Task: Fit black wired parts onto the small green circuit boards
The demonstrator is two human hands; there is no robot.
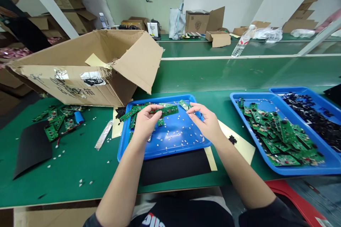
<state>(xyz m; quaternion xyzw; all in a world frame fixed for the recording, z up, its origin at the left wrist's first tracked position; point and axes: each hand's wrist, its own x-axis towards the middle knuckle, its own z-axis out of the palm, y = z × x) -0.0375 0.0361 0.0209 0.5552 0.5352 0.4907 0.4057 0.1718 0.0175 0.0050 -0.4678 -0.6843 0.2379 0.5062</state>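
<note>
My left hand pinches one end of a long green circuit board held above the blue tray. My right hand hovers at the board's other end, fingers curled close together, with a small bit I cannot name at the fingertips. More green boards lie at the tray's far left, and small white bits are scattered over its floor.
An open cardboard box lies tipped at the left rear. Loose boards and a black sheet lie left. Two blue trays at right hold green boards and black parts. A water bottle stands beyond.
</note>
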